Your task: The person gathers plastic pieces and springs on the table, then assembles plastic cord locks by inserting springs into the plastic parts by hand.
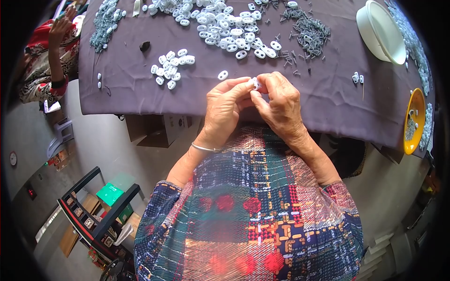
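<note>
Over the near edge of the cloth, my left hand [224, 104] and my right hand [279, 101] meet fingertip to fingertip. Between them they pinch one small white plastic piece with holes [254, 84], partly hidden by the fingers. A loose white two-holed oval piece [223, 75] lies just beyond my left hand. Farther off is a big heap of the same white pieces [220, 28], with a smaller cluster [171, 67] to its left. Grey screw-like pins [311, 33] are piled at the far right of the heap.
The dark cloth-covered table [136, 98] also bears a pale oval basin [375, 33], a yellow dish [412, 122] with small parts, and a grey-blue pile [104, 25] at far left. Another person's arm [57, 56] shows at the left. A cardboard box [159, 131] stands under the table.
</note>
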The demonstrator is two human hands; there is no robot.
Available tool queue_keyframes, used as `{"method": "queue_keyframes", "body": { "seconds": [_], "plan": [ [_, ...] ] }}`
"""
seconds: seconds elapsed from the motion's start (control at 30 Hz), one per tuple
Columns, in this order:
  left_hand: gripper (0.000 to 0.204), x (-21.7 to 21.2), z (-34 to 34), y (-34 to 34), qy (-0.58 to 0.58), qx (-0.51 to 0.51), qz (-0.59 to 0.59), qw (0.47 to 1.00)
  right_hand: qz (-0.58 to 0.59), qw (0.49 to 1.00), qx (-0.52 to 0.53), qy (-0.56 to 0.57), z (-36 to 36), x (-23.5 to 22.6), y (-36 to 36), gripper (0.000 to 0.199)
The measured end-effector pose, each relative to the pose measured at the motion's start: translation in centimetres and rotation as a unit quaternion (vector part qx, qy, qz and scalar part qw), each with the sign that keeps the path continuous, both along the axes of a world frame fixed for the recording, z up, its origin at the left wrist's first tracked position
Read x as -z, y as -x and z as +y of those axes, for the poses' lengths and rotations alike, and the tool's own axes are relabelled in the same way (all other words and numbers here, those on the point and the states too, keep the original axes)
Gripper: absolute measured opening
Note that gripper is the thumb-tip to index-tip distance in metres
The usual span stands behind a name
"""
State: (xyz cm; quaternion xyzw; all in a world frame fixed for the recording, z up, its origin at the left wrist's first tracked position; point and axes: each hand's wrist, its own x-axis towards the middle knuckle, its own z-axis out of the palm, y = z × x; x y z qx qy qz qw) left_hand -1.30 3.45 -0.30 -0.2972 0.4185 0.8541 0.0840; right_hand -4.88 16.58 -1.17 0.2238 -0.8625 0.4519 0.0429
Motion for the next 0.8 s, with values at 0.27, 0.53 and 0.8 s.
{"method": "queue_keyframes", "body": {
  "seconds": [0.27,0.53,0.8],
  "plan": [
    [0.02,-0.3,-0.7,-0.1,-0.055,0.024,-0.026,0.998,0.041,0.999,-0.02,-0.014,0.1,-0.4,0.2,0.021],
    [0.017,0.3,-0.4,-0.6,-0.053,0.013,-0.012,0.998,0.018,1.0,-0.019,0.013,-0.1,-0.5,0.0,0.017],
    [0.017,0.3,0.4,-0.9,-0.031,-0.021,0.008,0.999,0.007,0.999,-0.006,0.041,-0.3,-0.2,-0.3,0.015]
  ]
}}
